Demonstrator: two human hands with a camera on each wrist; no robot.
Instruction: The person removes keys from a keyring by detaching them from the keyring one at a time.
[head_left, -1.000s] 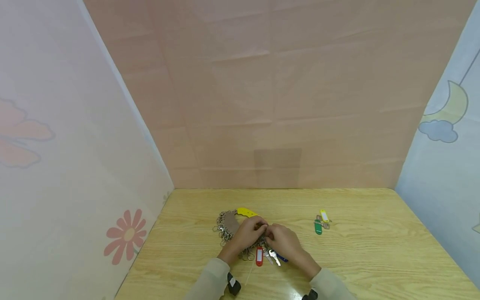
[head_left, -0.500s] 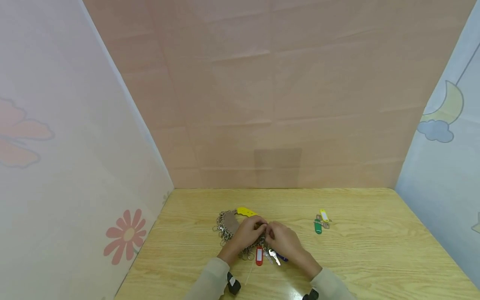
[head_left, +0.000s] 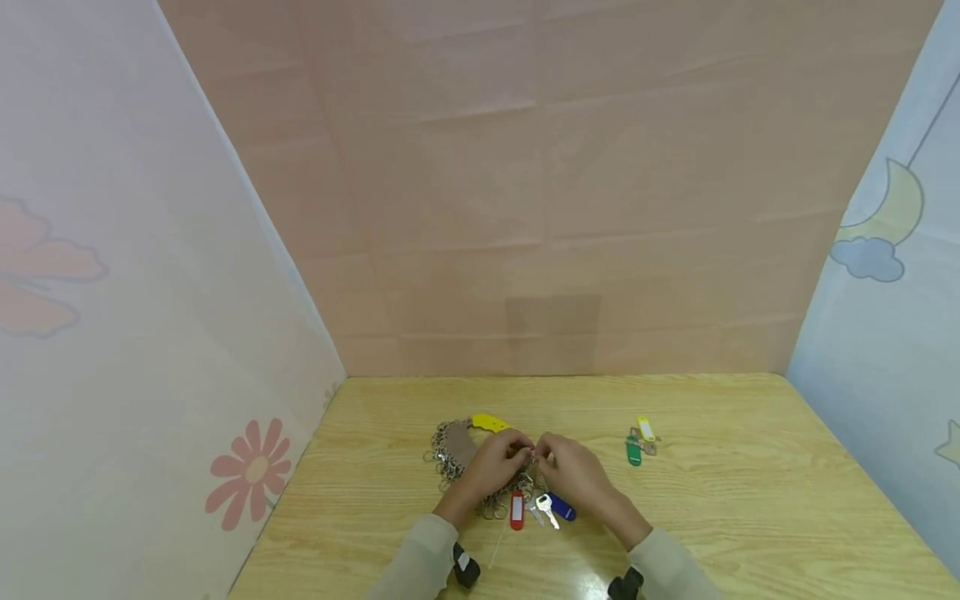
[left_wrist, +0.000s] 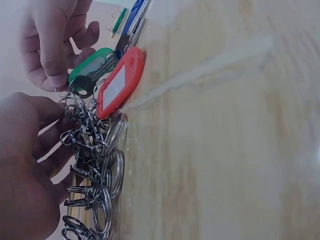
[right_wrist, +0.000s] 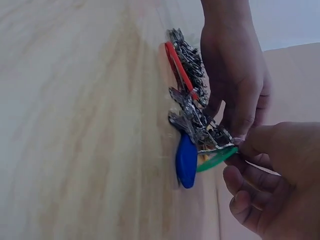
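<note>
My left hand (head_left: 495,462) pinches a small metal ring at the edge of a curved brown holder (head_left: 460,446) hung with several metal rings and clasps. My right hand (head_left: 576,477) holds the same small ring from the right, its thumb and forefinger close to the left fingertips. A green key tag (left_wrist: 90,69) with a key hangs right beside the fingertips in the left wrist view. Below the hands, a red key tag (head_left: 517,510), a blue key tag (head_left: 561,507) and a silver key (head_left: 547,510) lie on the table. My fingers hide the exact grip on the ring.
A yellow part (head_left: 491,422) of the holder shows behind the left hand. Farther right lie a yellow key tag (head_left: 646,428) and a green-tagged key (head_left: 633,451). A thin pale strip (head_left: 496,552) lies on the wooden table (head_left: 750,492), near its front. Walls enclose three sides.
My right hand has shifted slightly right, and its fingertips have drawn a little away from the left ones. More of the blue key tag shows. The left hand stays nearly still.
</note>
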